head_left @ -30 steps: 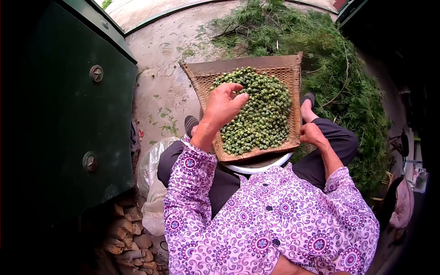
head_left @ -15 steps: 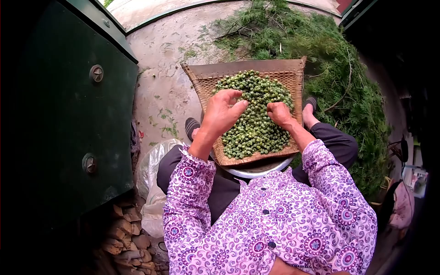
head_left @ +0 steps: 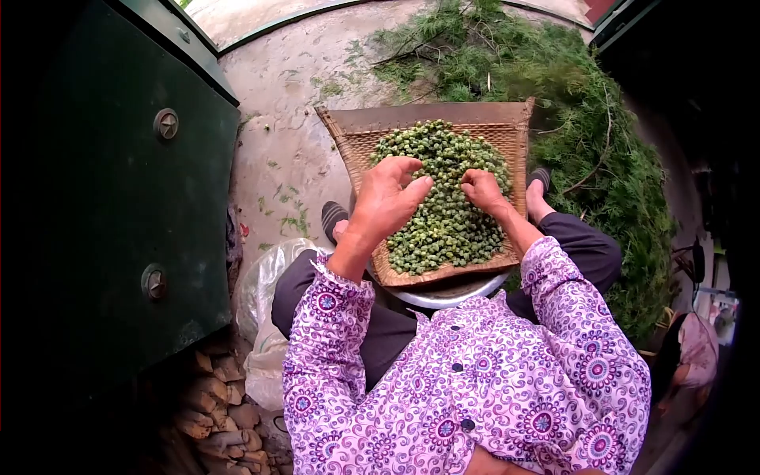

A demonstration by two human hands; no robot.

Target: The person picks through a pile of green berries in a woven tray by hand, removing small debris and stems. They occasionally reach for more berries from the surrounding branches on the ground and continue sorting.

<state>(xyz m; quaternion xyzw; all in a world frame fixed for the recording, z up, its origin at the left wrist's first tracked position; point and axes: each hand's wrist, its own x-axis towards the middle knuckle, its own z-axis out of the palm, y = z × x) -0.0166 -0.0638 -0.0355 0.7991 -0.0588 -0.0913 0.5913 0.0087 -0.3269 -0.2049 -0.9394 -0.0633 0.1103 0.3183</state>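
A woven winnowing basket (head_left: pixel 356 146) lies in front of me, tilted, with its near edge on the rim of a metal basin (head_left: pixel 455 301). Heaped in it are many small round green cones or fruits (head_left: pixel 447 233). My left hand (head_left: pixel 388 198) hovers over the left side of the heap, thumb and fingers curved and apart, with nothing visible between them. Over the right side, my right hand (head_left: pixel 484 192) has its fingertips pinched together. Whatever they hold, if anything, is too small or hidden to make out.
Cut green branches (head_left: pixel 609 182) spread over the ground at the right and back. A dark green metal door (head_left: pixel 119 214) stands on the left. Beside my left leg is a clear plastic bag (head_left: pixel 265 348), with split firewood (head_left: pixel 218 408) below it.
Both hands stay over the heap almost in place. The right hand's fingers have shifted slightly, still pinched. The view has moved a little.
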